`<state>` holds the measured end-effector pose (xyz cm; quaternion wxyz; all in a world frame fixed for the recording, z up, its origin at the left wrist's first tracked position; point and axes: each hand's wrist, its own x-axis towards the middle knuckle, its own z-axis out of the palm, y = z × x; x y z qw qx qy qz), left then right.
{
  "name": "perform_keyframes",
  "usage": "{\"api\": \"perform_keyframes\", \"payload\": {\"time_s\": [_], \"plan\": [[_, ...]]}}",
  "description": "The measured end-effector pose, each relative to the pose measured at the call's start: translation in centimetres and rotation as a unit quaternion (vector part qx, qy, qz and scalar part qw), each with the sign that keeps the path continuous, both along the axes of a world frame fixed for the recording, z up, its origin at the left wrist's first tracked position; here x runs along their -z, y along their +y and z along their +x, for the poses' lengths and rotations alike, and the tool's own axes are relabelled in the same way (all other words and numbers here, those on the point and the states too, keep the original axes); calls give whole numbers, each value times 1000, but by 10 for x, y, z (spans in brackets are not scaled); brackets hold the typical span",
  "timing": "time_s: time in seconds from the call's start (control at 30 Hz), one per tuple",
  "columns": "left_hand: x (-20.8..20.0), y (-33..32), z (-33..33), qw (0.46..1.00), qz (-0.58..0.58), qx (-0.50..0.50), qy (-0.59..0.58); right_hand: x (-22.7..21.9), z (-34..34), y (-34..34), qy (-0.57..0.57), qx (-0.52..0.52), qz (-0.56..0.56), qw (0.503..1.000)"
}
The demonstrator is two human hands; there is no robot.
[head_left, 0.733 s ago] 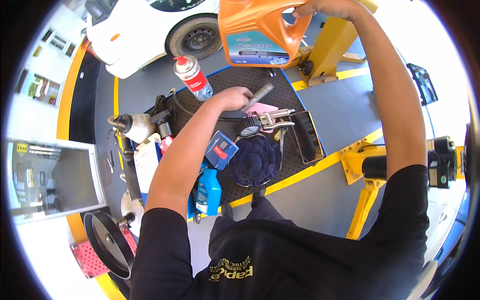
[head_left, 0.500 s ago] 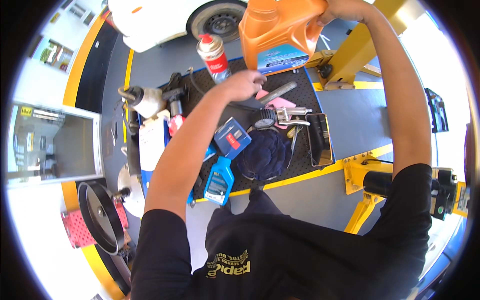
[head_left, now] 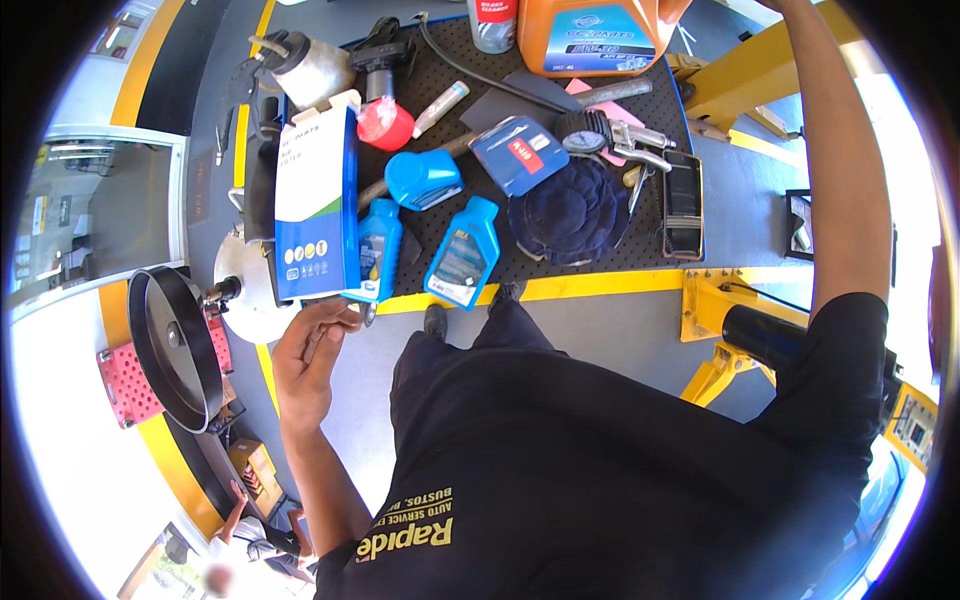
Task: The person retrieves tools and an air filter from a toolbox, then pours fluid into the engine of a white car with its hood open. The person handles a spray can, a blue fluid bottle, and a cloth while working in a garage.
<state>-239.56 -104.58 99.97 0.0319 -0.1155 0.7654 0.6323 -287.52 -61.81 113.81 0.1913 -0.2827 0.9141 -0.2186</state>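
Note:
My left hand [head_left: 308, 362] is low at the left, just off the near edge of the cart, its fingers curled toward the thumb. Whatever they hold, if anything, is hidden. Closest to it are a blue bottle [head_left: 378, 255] and a tall white-and-blue filter box [head_left: 318, 210]. My right arm reaches up along the right side; only a sliver of my right hand [head_left: 768, 4] shows at the top edge, fingers out of frame. Left of it, an orange oil jug [head_left: 590, 45] stands at the cart's far side, its top cut off.
On the black perforated cart top [head_left: 450, 50] lie more blue bottles [head_left: 465, 255], a dark blue box [head_left: 518, 155], a gauge [head_left: 583, 132], a dark cloth [head_left: 570, 210], a phone [head_left: 683, 205] and a spray can [head_left: 493, 25]. Yellow lift parts [head_left: 740, 75] stand right. Another person [head_left: 255, 540] is lower left.
My left hand has drawn back from the far middle of the cart to its near left edge. The view has tilted downward, so my right hand has nearly left the frame.

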Motion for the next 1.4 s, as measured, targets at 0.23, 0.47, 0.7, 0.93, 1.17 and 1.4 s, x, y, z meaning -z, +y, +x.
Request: {"api": "perform_keyframes", "payload": {"time_s": [0.23,0.47,0.7,0.93,1.17,1.4], "plan": [[39,-71,64,999,44,4,-22,-5,113,49,101,262,-99,955],[140,-172,106,988,76,106,-78,195,463,63,139,641,-248,713],[173,-214,144,970,12,126,-210,343,844,-159,-309,738,-274,533],[171,-184,183,932,-7,318,-175,278,942,-205,-118,777,-272,555],[177,-210,288,878,-50,436,-192,268,1045,-306,-65,712,-343,609],[184,-166,330,808,23,557,-191,230,1163,-445,-41,708,-373,598]]}}
